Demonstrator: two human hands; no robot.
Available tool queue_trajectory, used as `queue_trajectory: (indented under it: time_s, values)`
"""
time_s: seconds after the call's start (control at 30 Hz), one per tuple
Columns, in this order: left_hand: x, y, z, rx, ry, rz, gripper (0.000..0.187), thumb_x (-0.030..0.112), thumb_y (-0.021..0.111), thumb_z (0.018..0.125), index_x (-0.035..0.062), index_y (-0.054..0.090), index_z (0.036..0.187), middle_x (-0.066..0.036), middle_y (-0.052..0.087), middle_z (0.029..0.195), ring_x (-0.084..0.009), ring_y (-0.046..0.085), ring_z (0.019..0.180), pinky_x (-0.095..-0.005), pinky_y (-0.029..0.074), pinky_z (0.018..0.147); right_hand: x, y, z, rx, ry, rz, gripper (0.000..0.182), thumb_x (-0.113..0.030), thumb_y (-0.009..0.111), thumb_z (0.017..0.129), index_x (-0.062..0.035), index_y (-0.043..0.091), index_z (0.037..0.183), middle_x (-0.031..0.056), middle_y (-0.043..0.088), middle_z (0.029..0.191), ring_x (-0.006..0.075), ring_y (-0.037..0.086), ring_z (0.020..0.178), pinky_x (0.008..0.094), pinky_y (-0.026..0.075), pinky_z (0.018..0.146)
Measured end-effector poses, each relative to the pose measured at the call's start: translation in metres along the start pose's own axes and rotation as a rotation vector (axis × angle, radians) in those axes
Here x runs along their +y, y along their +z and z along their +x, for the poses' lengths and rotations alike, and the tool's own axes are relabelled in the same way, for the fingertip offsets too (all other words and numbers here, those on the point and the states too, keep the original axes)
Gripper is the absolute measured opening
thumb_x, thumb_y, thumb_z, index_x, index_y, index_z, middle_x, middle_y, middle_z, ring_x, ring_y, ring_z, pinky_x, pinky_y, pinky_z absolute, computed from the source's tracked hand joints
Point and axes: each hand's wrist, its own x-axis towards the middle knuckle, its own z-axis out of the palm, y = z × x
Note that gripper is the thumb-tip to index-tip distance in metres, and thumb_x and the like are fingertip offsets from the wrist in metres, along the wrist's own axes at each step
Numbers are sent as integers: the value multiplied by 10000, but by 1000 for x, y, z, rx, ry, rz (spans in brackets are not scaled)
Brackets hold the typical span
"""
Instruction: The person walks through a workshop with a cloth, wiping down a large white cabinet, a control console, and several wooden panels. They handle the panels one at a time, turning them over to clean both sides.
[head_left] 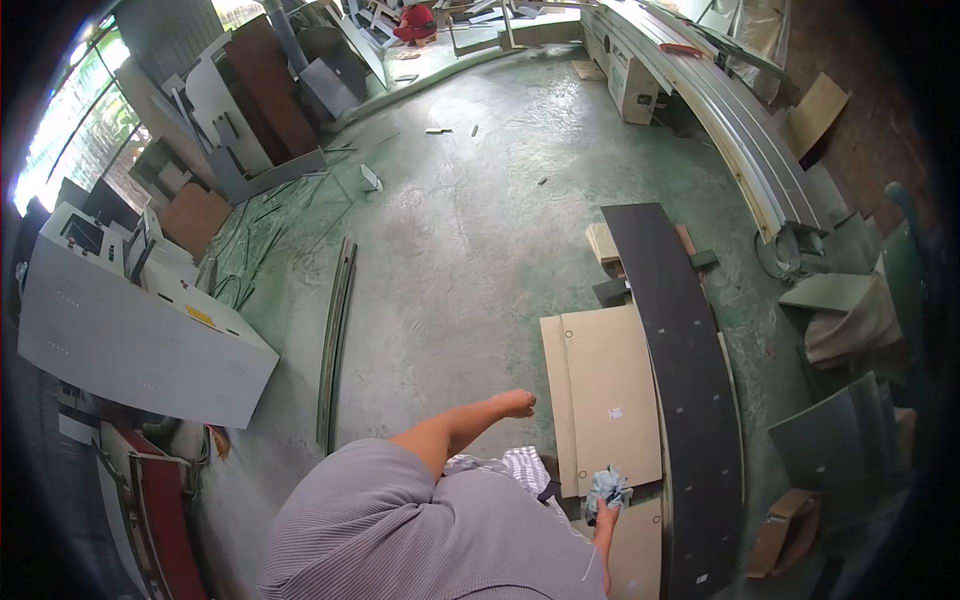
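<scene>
My left hand (516,403) is held out over the floor in front of me, its fingers curled together, with nothing visible sticking out of them. A crumpled light-blue cloth (609,489) is bunched in my right hand (606,516), above the beige panels. The larger beige panel (610,390) lies in front of that hand and has small round holes and a white label. Beneath my right arm is another beige panel (636,555). Alongside them to the right runs a long dark panel (690,400) with several small white marks. Striped white and grey fabric (524,467) shows by my body.
Long dark metal strips (338,345) lie on the floor to the left. Beyond them stands a white machine (140,325). A long machine rail (740,140) runs along the right, near a cardboard box (785,532). A person in red (415,24) crouches far off.
</scene>
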Motion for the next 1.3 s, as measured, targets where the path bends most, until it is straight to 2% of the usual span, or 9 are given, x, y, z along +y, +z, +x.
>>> queue_trajectory:
  time_s: [0.23,0.37,0.43,0.7,0.8,0.93,1.07,1.13,1.3]
  values:
    - [-17,2,21,34,14,30,270,233,545,720,23,565,889,-195,584,861,-353,559,818,-430,447,689,48,-37,114,56,-54,-130,613,-197,647,658,39,394,1164,183,473,1152,285,451,1068,329,344,894]
    - [-10,-2,16,14,-28,47,250,203,534,698,12,580,851,-205,584,853,-361,561,814,-436,450,691,54,-43,120,88,-43,-184,592,-188,640,666,41,399,1156,185,487,1125,280,473,1029,329,353,877]
    - [0,-7,12,30,-21,8,251,203,533,697,11,579,851,-205,584,856,-362,559,816,-436,449,693,47,-45,99,33,59,-26,548,-59,616,688,4,389,1182,107,473,1149,220,460,1029,295,349,879]
    - [23,-16,31,25,54,-19,256,208,530,697,11,574,854,-204,584,858,-366,558,816,-434,450,691,-30,-24,13,67,121,-115,521,-69,602,685,-1,405,1162,123,517,1068,240,520,905,313,404,778]
    - [30,-16,42,-74,-11,30,321,258,561,741,48,552,984,-175,583,932,-334,551,876,-416,439,724,-32,-24,13,90,152,-139,508,-43,583,703,-6,398,1175,122,507,1087,237,511,936,315,395,803]
    - [43,-19,44,-39,10,-13,257,196,530,681,9,574,852,-205,584,841,-363,560,815,-437,454,685,8,-37,44,59,58,-217,540,-61,593,698,3,379,1189,131,484,1120,243,482,980,325,377,827]
    - [50,-17,64,-54,35,20,254,192,532,675,18,576,854,-203,582,852,-355,558,824,-433,454,688,11,-43,69,7,155,186,552,-112,616,689,-2,389,1179,133,491,1109,237,494,951,323,384,806]
    - [58,-23,75,-167,9,90,343,249,537,729,43,541,1004,-178,578,950,-343,547,880,-420,438,744,30,-49,97,62,236,64,568,-65,609,708,-31,365,1221,86,460,1168,203,455,1037,307,355,874]
    - [82,-36,89,-103,44,50,337,247,537,729,47,544,1001,-182,584,920,-339,553,870,-417,442,737,67,-60,137,72,108,63,557,-64,619,689,-22,391,1196,96,480,1148,209,468,1024,304,356,876]
